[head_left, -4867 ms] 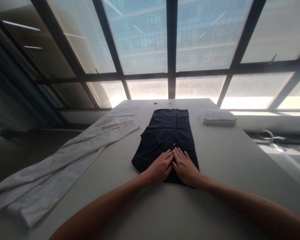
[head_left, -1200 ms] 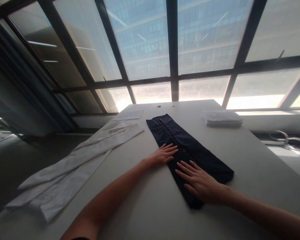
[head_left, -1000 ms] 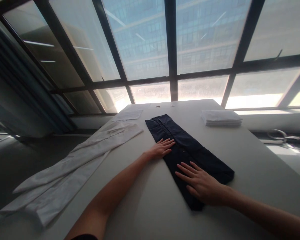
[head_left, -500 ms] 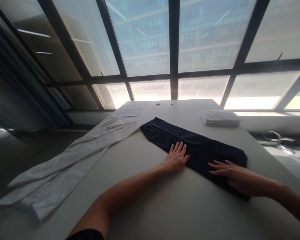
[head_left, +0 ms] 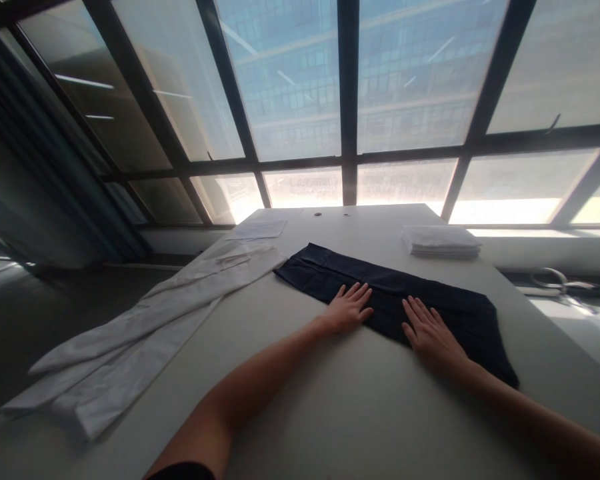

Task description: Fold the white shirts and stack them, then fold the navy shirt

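Note:
A dark navy folded garment [head_left: 380,277] lies flat and slantwise on the white table [head_left: 290,373]; its exact kind does not show. My left hand [head_left: 347,310] rests palm down on its near edge, left of the middle, fingers spread. Farther right, my right hand [head_left: 433,333] lies flat across the same near edge, its fingers pointing away from me. Both hands are open and press on the cloth without gripping it. The garment's right end spreads beyond my right hand.
White garments [head_left: 165,313] hang over the left side of the table. Behind them lies a flat white cloth [head_left: 257,229]. A stack of folded white cloths [head_left: 440,241] stands at the back right. Past the right edge is a shiny metal object [head_left: 555,280]. Large windows rise behind.
My right hand has slid left and inward along the navy garment, with fingers now pointing away. The garment's right end lies wider and flatter. My left hand stays nearly in place.

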The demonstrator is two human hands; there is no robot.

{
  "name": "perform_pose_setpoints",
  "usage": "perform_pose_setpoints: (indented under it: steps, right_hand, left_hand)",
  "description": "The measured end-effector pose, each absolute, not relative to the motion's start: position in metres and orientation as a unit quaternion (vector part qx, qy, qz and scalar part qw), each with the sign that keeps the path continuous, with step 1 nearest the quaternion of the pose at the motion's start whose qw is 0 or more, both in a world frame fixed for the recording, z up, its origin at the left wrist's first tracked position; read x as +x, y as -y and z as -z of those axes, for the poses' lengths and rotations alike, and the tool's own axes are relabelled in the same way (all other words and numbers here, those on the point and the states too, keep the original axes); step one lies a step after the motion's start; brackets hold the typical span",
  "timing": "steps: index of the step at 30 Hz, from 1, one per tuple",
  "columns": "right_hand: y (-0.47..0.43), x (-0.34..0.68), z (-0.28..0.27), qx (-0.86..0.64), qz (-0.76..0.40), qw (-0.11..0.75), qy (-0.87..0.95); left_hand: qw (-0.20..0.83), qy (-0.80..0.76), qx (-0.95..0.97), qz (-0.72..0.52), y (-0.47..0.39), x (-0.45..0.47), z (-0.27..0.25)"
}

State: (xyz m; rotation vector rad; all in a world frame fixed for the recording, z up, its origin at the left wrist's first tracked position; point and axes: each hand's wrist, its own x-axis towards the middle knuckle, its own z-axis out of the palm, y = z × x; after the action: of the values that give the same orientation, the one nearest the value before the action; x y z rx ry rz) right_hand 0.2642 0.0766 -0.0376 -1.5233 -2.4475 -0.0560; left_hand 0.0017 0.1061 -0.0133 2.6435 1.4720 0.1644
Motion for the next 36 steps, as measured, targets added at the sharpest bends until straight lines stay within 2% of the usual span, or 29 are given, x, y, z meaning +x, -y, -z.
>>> perform_pose_setpoints:
  steps: [8, 13, 22, 27, 31, 36]
  right_hand:
    - [-0.072, 0.27, 0.035, -0.522, 0.006, 0.119, 0.844]
    - [-0.073, 0.274, 0.036, -0.512, 0.016, 0.118, 0.85]
    - [-0.103, 0.341, 0.031, -0.426, -0.028, 0.09, 0.9]
    - [-0.122, 0.376, 0.028, -0.394, -0.043, 0.087, 0.914]
    - [-0.124, 0.367, 0.024, -0.394, 0.008, 0.123, 0.911]
    - [-0.126, 0.297, 0.013, -0.469, 0.024, 0.151, 0.87]
  left_hand:
    - [0.044, -0.578, 0.815, -0.013, -0.142, -0.108, 0.0]
    - [0.044, -0.642, 0.766, -0.001, -0.143, -0.138, -0.009]
    - [0.023, -0.681, 0.732, -0.001, -0.076, -0.1, 0.007]
    - [-0.042, -0.572, 0.818, -0.041, -0.044, -0.056, 0.004]
    - [-0.035, -0.491, 0.868, -0.066, -0.062, -0.019, -0.002]
    - [0.004, -0.532, 0.843, -0.078, -0.106, -0.007, 0.004]
